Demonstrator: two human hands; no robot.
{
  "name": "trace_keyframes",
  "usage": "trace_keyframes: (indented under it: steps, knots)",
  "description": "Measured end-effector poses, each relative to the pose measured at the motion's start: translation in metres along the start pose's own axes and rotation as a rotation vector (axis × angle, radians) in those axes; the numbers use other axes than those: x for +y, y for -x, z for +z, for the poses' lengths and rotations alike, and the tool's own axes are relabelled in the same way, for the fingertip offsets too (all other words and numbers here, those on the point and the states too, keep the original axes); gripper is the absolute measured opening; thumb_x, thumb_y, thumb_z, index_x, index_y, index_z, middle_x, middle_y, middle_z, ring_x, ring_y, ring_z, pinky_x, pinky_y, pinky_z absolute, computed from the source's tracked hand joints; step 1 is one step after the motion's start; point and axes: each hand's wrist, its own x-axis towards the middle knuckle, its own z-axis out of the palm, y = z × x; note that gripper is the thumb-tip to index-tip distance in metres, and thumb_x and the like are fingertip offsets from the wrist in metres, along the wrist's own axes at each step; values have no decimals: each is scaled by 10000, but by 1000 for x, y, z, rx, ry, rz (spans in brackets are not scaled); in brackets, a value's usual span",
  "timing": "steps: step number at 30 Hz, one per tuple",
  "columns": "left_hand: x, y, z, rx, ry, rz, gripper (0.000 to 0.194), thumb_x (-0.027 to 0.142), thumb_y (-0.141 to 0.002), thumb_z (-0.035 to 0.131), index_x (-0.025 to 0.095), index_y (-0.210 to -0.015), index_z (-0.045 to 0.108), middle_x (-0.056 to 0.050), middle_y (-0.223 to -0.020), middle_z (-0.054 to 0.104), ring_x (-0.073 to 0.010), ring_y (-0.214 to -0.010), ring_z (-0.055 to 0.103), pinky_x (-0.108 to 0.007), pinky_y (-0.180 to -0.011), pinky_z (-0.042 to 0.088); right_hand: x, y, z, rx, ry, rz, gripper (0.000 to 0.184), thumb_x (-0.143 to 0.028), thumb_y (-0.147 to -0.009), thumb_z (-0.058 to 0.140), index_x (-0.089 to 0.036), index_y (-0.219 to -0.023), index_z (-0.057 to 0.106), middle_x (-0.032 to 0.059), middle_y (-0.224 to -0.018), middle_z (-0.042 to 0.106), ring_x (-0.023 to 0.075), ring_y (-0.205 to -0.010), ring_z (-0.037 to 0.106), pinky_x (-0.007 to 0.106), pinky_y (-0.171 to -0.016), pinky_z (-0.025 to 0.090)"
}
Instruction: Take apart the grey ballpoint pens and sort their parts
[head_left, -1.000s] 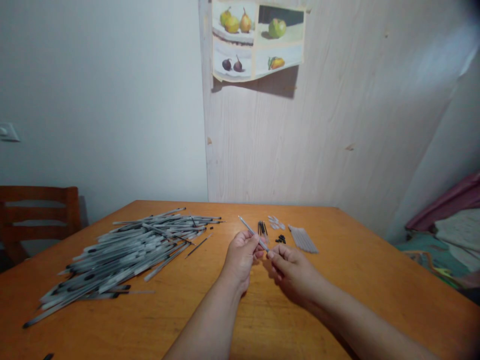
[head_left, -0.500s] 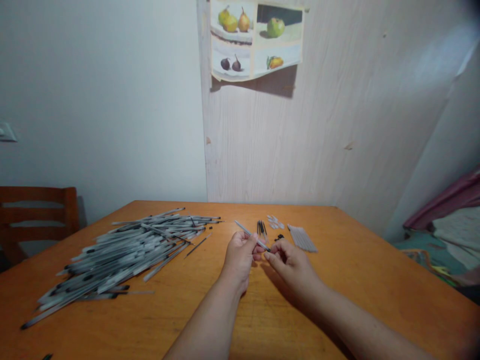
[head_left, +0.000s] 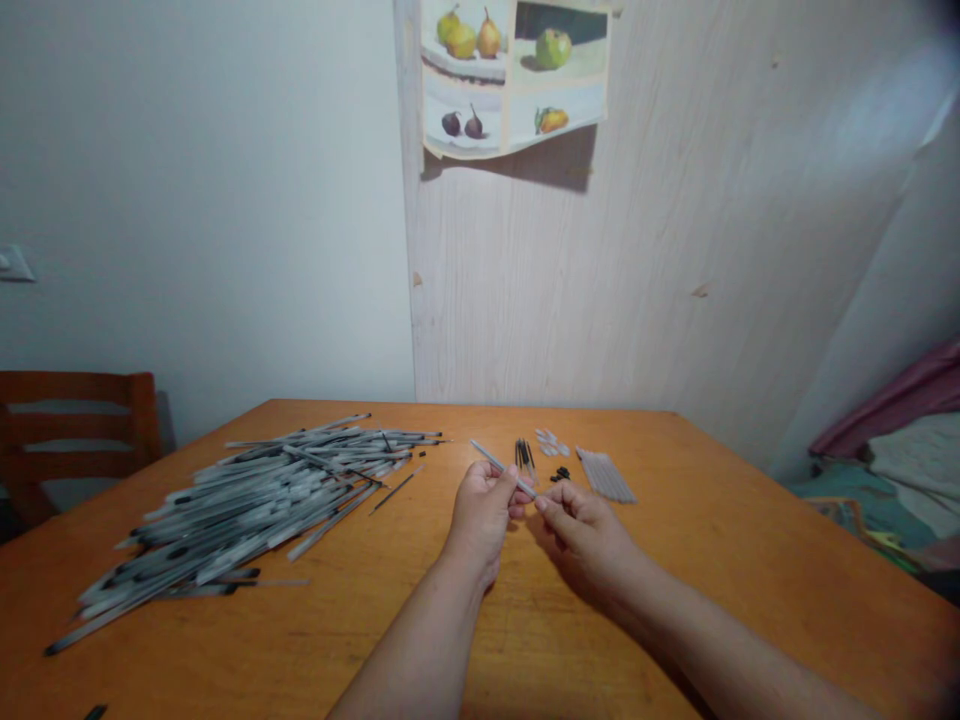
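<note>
A slim ballpoint pen [head_left: 486,455] with a pale, see-through barrel slants across my left hand [head_left: 487,500], gripped between thumb and fingers. The pen's far end points up and left; its near end leads to my right hand [head_left: 574,515]. The right thumb and forefinger are pinched together at that near end and hide whatever small part is between them. Just beyond the hands lie several dark ink refills [head_left: 523,458], small black plugs [head_left: 561,474], clear pen caps [head_left: 552,442] and a row of pale empty barrels [head_left: 606,476].
A large heap of similar pens [head_left: 255,500] covers the left of the wooden table [head_left: 420,620]. One loose refill [head_left: 391,494] lies at its right edge. A wooden chair [head_left: 75,430] stands to the left, and a wall with fruit pictures [head_left: 517,80] is behind.
The dark tip seen at the pen's near end earlier no longer shows beside my right fingertips. My right hand has shifted slightly; the left keeps its hold on the pen.
</note>
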Motion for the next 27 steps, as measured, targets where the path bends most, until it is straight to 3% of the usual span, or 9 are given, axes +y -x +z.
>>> trace_keyframes:
  steps: [8,13,19,27]
  knots:
    - [0,0,1,18,-10,0,318,437,-833,713,188,-858,516,-41,-705,693,-111,-594,611,-196,-556,445,9,-4,-5,95,261,-172,209,-389,-873,625,-209,-781,568,-33,-641,498,132,-600,422,263,-562,311]
    - [1,1,1,16,20,-4,333,442,-817,730,188,-852,517,-46,-732,701,-110,-603,615,-198,-563,451,6,-3,-1,51,75,-92,306,-470,-831,705,-218,-822,531,-62,-615,471,107,-539,396,242,-506,287]
    - [1,1,0,17,31,-4,362,462,-799,750,192,-857,517,-50,-757,717,-111,-603,621,-201,-564,445,11,1,0,-70,-125,74,500,-665,-949,440,-200,-832,582,-9,-573,593,101,-411,414,250,-439,318]
    - [2,2,2,35,32,-11,349,441,-795,758,191,-851,521,-68,-789,729,-110,-615,628,-199,-567,449,9,-1,1,-68,-158,73,393,-602,-859,635,-225,-847,527,-38,-600,571,98,-468,439,234,-475,344]
